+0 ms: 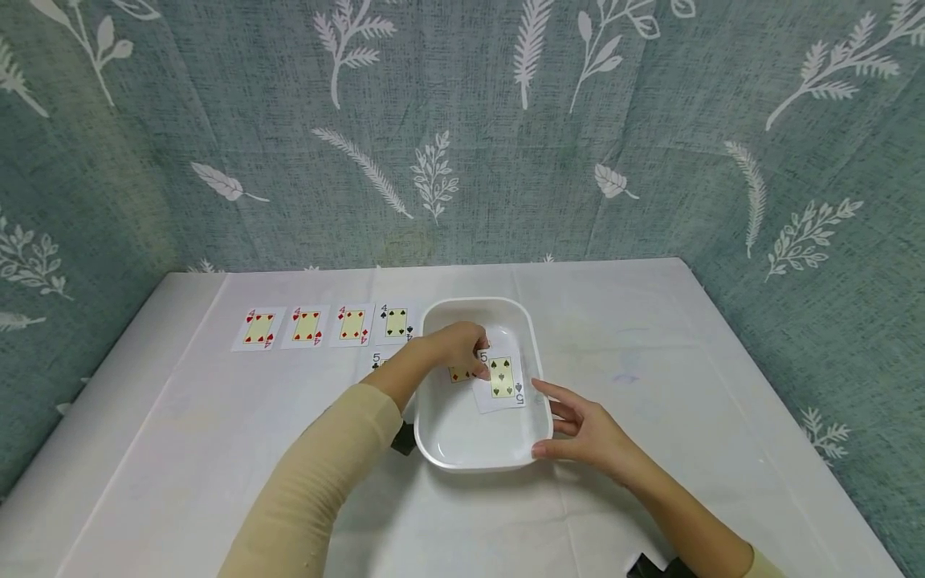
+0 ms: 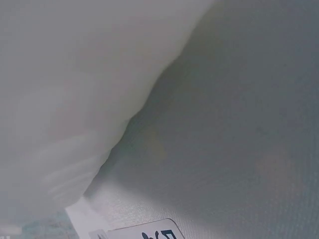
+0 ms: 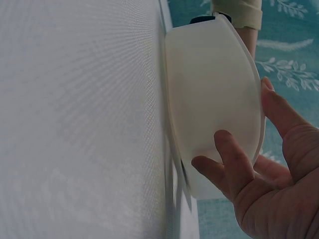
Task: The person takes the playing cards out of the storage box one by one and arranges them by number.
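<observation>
A white plastic tub holds playing cards. My left hand reaches in over its left side, and the thumb and fingertips pinch the left edge of a five of spades. Another card with a yellow centre lies partly under that hand. At the tub's right side my right hand grips the wall, thumb and forefinger at the rim. The right wrist view shows bent fingers pressed to the tub's outer wall. The left wrist view is mostly blurred tub wall.
Left of the tub, a row of fours lies face up: two hearts, a diamond and a black-suited four. Below it, a black five is partly hidden by the left arm. White cloth covers the table; patterned fabric hangs behind.
</observation>
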Tool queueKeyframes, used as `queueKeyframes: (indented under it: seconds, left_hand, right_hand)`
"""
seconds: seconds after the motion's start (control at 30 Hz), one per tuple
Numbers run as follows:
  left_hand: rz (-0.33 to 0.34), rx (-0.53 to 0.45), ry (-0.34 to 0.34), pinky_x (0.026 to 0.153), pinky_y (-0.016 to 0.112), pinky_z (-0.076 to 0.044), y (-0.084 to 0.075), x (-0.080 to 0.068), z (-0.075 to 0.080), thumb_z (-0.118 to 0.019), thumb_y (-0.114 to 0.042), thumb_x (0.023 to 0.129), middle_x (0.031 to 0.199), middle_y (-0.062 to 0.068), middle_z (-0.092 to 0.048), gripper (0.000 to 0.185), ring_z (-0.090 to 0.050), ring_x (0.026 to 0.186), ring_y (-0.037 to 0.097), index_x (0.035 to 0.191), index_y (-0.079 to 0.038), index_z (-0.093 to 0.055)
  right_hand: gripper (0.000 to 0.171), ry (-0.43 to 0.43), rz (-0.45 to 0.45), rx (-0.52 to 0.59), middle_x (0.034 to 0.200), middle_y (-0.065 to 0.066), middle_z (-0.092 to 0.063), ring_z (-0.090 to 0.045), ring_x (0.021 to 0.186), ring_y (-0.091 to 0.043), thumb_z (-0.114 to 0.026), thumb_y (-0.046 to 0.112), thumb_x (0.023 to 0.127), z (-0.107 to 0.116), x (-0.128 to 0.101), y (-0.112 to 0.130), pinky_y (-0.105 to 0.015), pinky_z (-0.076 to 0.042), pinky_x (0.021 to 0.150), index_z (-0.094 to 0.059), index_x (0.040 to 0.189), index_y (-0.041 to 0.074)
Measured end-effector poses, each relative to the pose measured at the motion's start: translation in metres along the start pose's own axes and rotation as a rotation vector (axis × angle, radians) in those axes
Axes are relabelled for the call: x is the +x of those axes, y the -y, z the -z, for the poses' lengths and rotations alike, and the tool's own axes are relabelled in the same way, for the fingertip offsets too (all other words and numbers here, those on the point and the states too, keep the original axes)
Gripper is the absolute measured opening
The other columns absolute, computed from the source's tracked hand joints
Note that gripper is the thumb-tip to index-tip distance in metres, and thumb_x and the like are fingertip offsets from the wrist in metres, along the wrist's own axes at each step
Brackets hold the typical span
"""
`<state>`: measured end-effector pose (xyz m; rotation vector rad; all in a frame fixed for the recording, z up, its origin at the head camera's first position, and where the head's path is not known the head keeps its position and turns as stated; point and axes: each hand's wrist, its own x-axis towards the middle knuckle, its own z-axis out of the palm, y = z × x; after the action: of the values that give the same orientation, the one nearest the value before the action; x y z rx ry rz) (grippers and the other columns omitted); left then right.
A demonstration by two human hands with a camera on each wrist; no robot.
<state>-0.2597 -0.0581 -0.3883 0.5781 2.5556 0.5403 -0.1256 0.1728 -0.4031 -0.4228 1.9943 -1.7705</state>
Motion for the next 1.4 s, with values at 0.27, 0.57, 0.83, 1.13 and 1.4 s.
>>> queueKeyframes:
  seconds: [0.27, 0.57, 0.83, 1.13, 1.4]
  left_hand:
    - [-0.063, -0.016, -0.073, 0.070, 0.024, -0.042, 0.000, 0.003, 0.000, -0.075, -0.024, 0.081, 0.086, 0.002, -0.058, 0.033, -0.051, 0.076, 0.014, 0.104, -0.005, -0.061]
    - [-0.118, -0.148, -0.119, 0.071, 0.025, -0.046, 0.002, -0.001, 0.005, -0.071, -0.018, 0.086, 0.089, 0.005, -0.060, 0.027, -0.054, 0.078, 0.015, 0.105, -0.004, -0.057]
    - [-0.163, -0.220, -0.120, 0.068, 0.025, -0.048, 0.003, -0.004, 0.006, -0.067, -0.011, 0.088, 0.096, 0.007, -0.063, 0.034, -0.059, 0.078, 0.015, 0.119, -0.007, -0.052]
    - [-0.205, -0.260, -0.141, 0.060, 0.025, -0.048, 0.003, -0.010, 0.008, -0.064, -0.012, 0.091, 0.086, 0.005, -0.062, 0.039, -0.060, 0.069, 0.017, 0.127, -0.015, -0.049]
    - [-0.255, -0.323, -0.161, 0.064, 0.029, -0.052, 0.011, -0.020, 0.018, -0.062, -0.010, 0.092, 0.080, 0.007, -0.062, 0.040, -0.066, 0.072, 0.024, 0.130, -0.011, -0.049]
  right_hand:
    - [0.096, -0.002, -0.007, 0.008, 0.138, -0.034, -0.040, -0.045, 0.124, -0.044, -0.083, 0.016, 0.071, -0.001, -0.002, 0.002, -0.033, -0.053, 0.084, -0.028, 0.147, 0.000]
    - [0.095, -0.012, -0.007, -0.011, 0.137, -0.034, -0.042, -0.046, 0.124, -0.043, -0.083, 0.015, 0.070, -0.002, -0.002, 0.003, -0.032, -0.053, 0.084, -0.029, 0.147, 0.000]
    - [0.096, -0.012, -0.019, -0.016, 0.137, -0.034, -0.041, -0.046, 0.124, -0.044, -0.084, 0.017, 0.070, -0.002, -0.002, 0.004, -0.033, -0.053, 0.084, -0.028, 0.147, 0.000]
    - [0.094, -0.028, -0.019, -0.031, 0.137, -0.033, -0.042, -0.048, 0.122, -0.043, -0.083, 0.014, 0.070, -0.001, -0.001, 0.004, -0.034, -0.053, 0.084, -0.030, 0.146, 0.001]
    - [0.094, -0.019, -0.021, -0.016, 0.137, -0.033, -0.042, -0.047, 0.123, -0.043, -0.083, 0.016, 0.071, -0.002, 0.000, 0.003, -0.034, -0.053, 0.084, -0.029, 0.146, 0.000]
